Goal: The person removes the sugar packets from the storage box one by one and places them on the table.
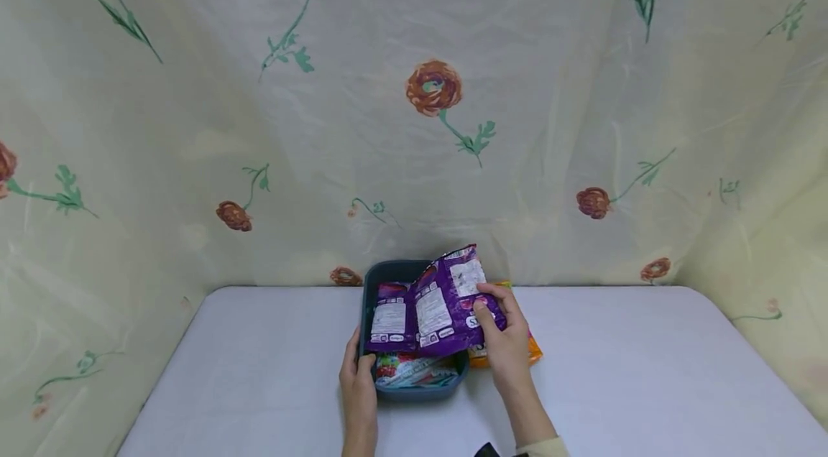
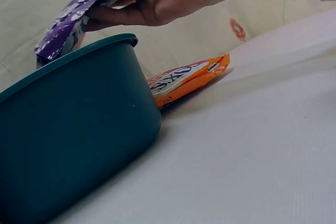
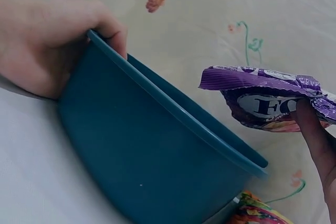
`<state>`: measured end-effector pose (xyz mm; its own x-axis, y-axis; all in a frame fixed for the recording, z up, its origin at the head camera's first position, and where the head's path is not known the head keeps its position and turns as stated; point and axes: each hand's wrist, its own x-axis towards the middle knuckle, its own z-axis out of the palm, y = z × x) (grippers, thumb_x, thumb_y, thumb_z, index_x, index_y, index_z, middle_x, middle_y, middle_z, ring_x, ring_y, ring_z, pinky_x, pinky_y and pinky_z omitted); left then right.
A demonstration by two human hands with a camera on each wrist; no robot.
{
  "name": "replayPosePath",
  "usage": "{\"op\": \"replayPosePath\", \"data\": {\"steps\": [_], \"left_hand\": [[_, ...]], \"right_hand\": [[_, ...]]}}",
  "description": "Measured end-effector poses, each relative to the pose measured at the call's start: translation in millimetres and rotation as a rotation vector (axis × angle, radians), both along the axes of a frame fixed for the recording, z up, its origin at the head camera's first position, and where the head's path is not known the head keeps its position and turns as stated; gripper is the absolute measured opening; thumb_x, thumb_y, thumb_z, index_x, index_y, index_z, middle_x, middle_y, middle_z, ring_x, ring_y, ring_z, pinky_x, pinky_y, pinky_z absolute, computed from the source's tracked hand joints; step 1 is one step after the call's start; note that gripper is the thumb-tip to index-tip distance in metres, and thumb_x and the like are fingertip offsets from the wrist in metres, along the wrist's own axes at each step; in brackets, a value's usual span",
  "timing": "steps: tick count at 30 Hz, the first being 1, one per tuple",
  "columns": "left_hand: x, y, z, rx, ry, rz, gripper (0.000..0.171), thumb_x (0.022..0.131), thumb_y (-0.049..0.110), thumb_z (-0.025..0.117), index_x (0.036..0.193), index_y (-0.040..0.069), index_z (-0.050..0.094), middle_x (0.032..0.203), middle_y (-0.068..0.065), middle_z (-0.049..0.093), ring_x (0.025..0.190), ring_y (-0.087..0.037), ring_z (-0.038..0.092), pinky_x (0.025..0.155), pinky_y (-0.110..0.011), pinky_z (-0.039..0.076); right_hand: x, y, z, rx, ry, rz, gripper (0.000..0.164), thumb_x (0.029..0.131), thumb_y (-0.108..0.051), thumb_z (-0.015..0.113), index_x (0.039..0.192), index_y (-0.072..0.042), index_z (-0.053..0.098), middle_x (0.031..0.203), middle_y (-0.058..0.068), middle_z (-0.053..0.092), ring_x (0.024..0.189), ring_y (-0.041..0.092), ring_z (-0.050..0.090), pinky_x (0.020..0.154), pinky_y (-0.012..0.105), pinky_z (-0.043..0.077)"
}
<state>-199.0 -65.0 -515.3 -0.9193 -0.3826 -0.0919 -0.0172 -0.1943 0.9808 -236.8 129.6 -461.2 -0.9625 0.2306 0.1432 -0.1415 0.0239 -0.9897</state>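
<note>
A teal plastic bin point(image 1: 423, 394) stands at the back middle of the table. My left hand point(image 1: 359, 392) grips its left side, thumb over the rim, as the right wrist view of that hand point(image 3: 58, 40) shows. Above the bin's right side, my right hand point(image 1: 507, 342) pinches a crinkled purple candy bag point(image 1: 453, 306) by its right part. More purple wrapping point(image 1: 388, 324) lies over the bin's left half; whether it belongs to the same bag I cannot tell. Colourful packets point(image 1: 414, 371) show inside the bin near the front. In the left wrist view the purple bag point(image 2: 65, 32) hangs above the rim.
An orange candy bag point(image 1: 534, 352) lies on the table against the bin's right side, partly hidden by my right hand. The white table point(image 1: 272, 371) ends at a flower-printed curtain point(image 1: 530, 155) close behind the bin.
</note>
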Motion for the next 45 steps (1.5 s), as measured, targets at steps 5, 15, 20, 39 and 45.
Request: {"op": "replayPosePath", "data": {"steps": [5, 15, 20, 39, 45], "left_hand": [[1.7, -0.3, 0.5, -0.004, -0.004, 0.001, 0.056, 0.088, 0.006, 0.042, 0.143, 0.012, 0.041, 0.15, -0.013, 0.038, 0.142, -0.03, 0.029, 0.115, -0.051, 0.022], [-0.1, 0.1, 0.6, 0.014, -0.011, -0.014, 0.057, 0.088, 0.007, 0.041, 0.145, 0.013, 0.038, 0.152, -0.013, 0.034, 0.144, -0.03, 0.025, 0.116, -0.051, 0.021], [-1.4, -1.3, 1.3, 0.005, -0.019, -0.014, 0.057, 0.088, 0.007, 0.041, 0.145, 0.013, 0.037, 0.152, -0.013, 0.034, 0.144, -0.031, 0.024, 0.115, -0.053, 0.02], [-1.2, -1.9, 1.5, 0.004, -0.032, -0.032, 0.058, 0.087, 0.007, 0.041, 0.145, 0.015, 0.037, 0.153, -0.011, 0.032, 0.144, -0.029, 0.023, 0.116, -0.052, 0.019], [-2.0, -1.9, 0.6, 0.013, -0.036, -0.041, 0.058, 0.087, 0.008, 0.041, 0.145, 0.015, 0.037, 0.153, -0.01, 0.032, 0.145, -0.028, 0.022, 0.116, -0.052, 0.019]], "right_hand": [[0.4, 4.7, 0.7, -0.057, -0.004, -0.024, 0.028, 0.093, -0.02, 0.057, 0.12, -0.013, 0.055, 0.124, -0.002, 0.06, 0.101, 0.01, 0.059, 0.08, 0.018, 0.052], [-2.0, 15.5, 1.9, -0.097, 0.012, -0.045, 0.031, 0.093, -0.022, 0.057, 0.121, -0.01, 0.054, 0.123, -0.003, 0.059, 0.103, 0.011, 0.058, 0.083, 0.017, 0.052], [-3.3, 17.6, 3.4, -0.103, 0.006, -0.053, 0.031, 0.093, -0.023, 0.057, 0.121, -0.011, 0.054, 0.123, -0.004, 0.06, 0.104, 0.012, 0.058, 0.083, 0.018, 0.052], [-5.5, 34.7, 4.2, -0.183, -0.009, -0.052, 0.034, 0.093, -0.024, 0.058, 0.123, -0.009, 0.052, 0.124, -0.003, 0.057, 0.107, 0.014, 0.056, 0.084, 0.018, 0.052], [-5.3, 40.6, 6.8, -0.244, -0.006, -0.051, 0.034, 0.093, -0.02, 0.057, 0.123, -0.006, 0.051, 0.121, -0.003, 0.057, 0.104, 0.013, 0.057, 0.083, 0.02, 0.053]]}}
